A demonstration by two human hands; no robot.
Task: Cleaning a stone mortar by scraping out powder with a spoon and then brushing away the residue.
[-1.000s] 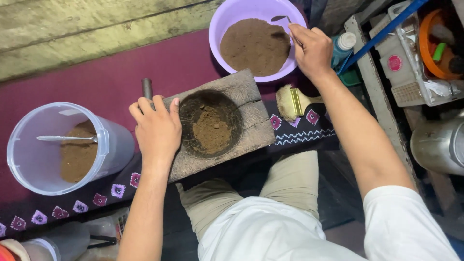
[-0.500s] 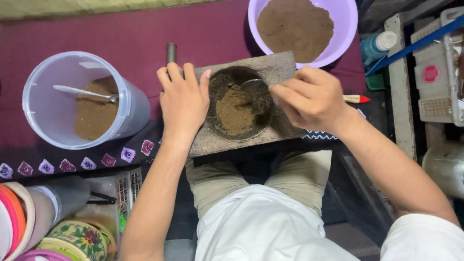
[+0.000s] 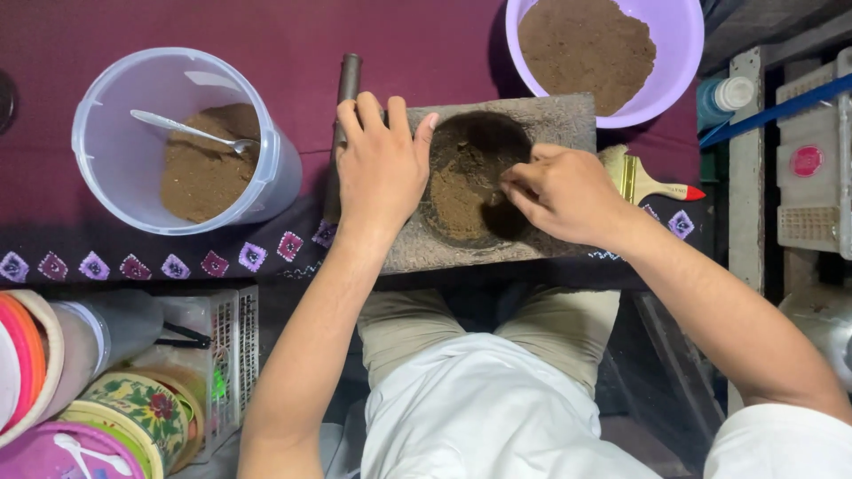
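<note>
A grey stone block with a round hollow full of brown powder lies on the maroon cloth in front of me. My left hand rests flat on the block's left side, fingers together, beside a dark metal rod. My right hand reaches into the hollow from the right, its fingertips pinched down in the powder; whether they hold anything is hidden. A purple bowl of the same powder stands just behind the block.
A clear plastic tub with powder and a metal spoon stands at the left. A paintbrush lies right of the block. Stacked lids and tins sit lower left; crates and a bottle at the right.
My right hand came back from the purple bowl to the block and now dips into the hollow. My left hand stayed on the block. The view shifted and closed in.
</note>
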